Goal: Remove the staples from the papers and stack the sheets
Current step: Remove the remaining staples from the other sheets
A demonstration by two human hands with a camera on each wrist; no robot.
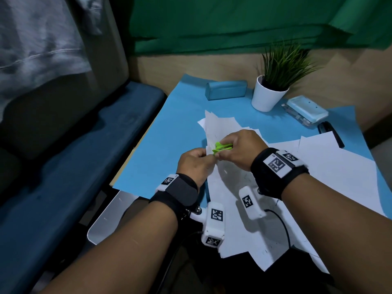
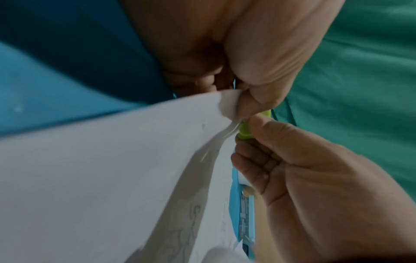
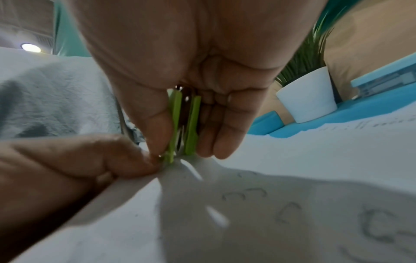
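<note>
Table: my blue mat [image 1: 169, 132] carries everything; the plant pot [image 1: 267, 96] at its far side is my landmark.
Loose sheets: white papers [image 1: 343, 166] fan out on my side of the plant pot, not yet squared into a stack.
Stapled set: the sheets [image 2: 101, 169] I'm working on are lifted off the mat, nearer me than the pot, the corner puckered upward.
Left hand: my left hand [image 1: 194, 164] pinches that corner between thumb and fingertips, just left of the tool; wrist low, knuckles up.
Right hand: my right hand [image 1: 241, 150] squeezes the green staple remover [image 1: 221, 147], thumb on one wing and fingers on the other; its long axis points from my palm toward the left hand.
Key relation: the remover's tip touches the paper corner right beside my left thumb; the staple itself is hidden; I judge the next pull goes rightward, away from the pinch.
</note>
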